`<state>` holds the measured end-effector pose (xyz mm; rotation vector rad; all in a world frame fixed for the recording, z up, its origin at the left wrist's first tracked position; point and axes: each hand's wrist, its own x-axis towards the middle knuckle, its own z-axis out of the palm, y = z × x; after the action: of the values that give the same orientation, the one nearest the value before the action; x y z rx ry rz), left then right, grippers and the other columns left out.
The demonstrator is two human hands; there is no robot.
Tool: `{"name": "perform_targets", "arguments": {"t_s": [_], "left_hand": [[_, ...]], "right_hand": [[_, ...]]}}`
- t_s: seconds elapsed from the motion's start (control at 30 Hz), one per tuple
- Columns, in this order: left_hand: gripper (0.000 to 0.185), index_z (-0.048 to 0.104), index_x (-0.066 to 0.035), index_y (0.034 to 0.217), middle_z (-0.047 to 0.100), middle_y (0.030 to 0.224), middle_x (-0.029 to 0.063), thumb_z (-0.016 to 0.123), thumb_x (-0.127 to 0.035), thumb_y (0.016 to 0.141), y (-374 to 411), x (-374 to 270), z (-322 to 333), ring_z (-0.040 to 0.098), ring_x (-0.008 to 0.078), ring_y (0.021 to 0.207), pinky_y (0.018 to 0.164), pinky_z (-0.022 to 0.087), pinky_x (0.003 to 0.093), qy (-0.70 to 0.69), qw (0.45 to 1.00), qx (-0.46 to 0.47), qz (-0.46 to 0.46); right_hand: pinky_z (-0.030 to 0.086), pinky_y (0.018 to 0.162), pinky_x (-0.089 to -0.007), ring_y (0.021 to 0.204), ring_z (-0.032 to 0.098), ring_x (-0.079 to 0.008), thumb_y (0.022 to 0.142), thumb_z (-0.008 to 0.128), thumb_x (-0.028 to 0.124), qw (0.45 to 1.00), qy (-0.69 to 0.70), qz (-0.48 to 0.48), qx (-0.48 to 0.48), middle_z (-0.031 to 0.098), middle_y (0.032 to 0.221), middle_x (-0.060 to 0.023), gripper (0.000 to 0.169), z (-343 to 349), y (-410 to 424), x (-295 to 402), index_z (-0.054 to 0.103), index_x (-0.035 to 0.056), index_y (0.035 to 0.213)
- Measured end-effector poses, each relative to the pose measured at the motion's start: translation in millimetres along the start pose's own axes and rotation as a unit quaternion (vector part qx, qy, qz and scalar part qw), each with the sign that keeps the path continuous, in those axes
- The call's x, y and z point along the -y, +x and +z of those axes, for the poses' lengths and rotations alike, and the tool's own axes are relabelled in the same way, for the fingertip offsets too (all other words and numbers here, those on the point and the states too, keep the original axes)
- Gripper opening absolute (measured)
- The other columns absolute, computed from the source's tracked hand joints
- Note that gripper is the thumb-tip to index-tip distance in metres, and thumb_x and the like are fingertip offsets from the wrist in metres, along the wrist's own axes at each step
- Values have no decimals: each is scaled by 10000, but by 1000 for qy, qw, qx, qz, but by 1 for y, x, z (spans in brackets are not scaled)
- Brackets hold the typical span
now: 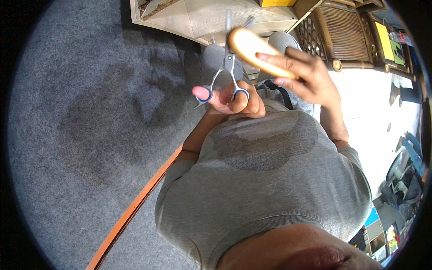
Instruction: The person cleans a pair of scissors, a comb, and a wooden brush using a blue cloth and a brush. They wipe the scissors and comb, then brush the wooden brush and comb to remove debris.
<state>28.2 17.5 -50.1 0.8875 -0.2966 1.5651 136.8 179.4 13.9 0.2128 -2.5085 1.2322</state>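
Observation:
My left hand (236, 101) is turned palm up and holds metal thinning shears (229, 58) with blue-lined finger rings. The thumb is through one ring and a finger through the other. The blades point away from me and stand apart, one straight, one toothed. My right hand (307, 74) grips a long, rounded piece of pale wood (253, 49), perhaps a brush; motion blurs it. Its far end lies across the view of the shears' blades, so part of them is hidden. Whether it touches them I cannot tell.
Beyond my knees stands a pale wooden shelf unit (199, 20) with a yellow box (278, 2). Bamboo furniture (344, 37) is at the upper right. An orange strip (135, 206) crosses the grey carpet (84, 101) at left. Bags and other items lie at far right.

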Motion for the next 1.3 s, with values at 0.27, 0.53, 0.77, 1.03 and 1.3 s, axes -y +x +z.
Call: {"name": "perform_targets", "arguments": {"t_s": [0.27, 0.53, 0.77, 1.03, 1.3], "left_hand": [[790, 277, -116, 497, 230, 452, -23, 379, -896, 569, 4, -3, 2, 199, 128, 392, 412, 152, 298, 33, 999, 18, -28], [770, 272, -127, 487, 225, 454, -32, 381, -880, 600, 8, -2, 2, 207, 119, 398, 408, 146, 294, -2, 1000, 28, -1], [639, 331, -121, 564, 331, 561, -30, 396, -732, 740, 16, -2, -15, 320, 102, 497, 451, 216, 258, 89, 886, 454, 38], [570, 336, -126, 437, 266, 401, -9, 466, -453, 885, 0, 2, -2, 232, 136, 341, 377, 129, 322, -22, 993, 100, -50], [583, 345, -113, 455, 271, 425, -14, 431, -480, 900, 3, -1, -6, 252, 135, 375, 397, 171, 312, -33, 990, 116, -77]], "right_hand": [[402, 527, -320, 560, 483, -166, 812, 623, 243, 989, -88, 90, -72, 489, 680, -64, 439, -18, -1, -12, 544, 217, 1242], [375, 502, -292, 540, 430, -157, 795, 644, 250, 985, -21, -84, -150, 446, 642, -47, 454, -18, -3, -2, 565, 91, 1214], [332, 441, -284, 513, 418, -142, 790, 635, 353, 990, 61, -123, 13, 440, 664, -50, 434, 2, -4, 8, 607, 110, 1148], [399, 471, -295, 501, 444, -134, 777, 648, 253, 994, -13, -42, -104, 465, 633, -39, 434, -19, 2, 5, 590, 149, 1194], [371, 469, -317, 548, 466, -153, 808, 627, 287, 996, 52, -66, -3, 455, 622, -48, 413, -6, 0, -6, 597, 79, 1163]]}}
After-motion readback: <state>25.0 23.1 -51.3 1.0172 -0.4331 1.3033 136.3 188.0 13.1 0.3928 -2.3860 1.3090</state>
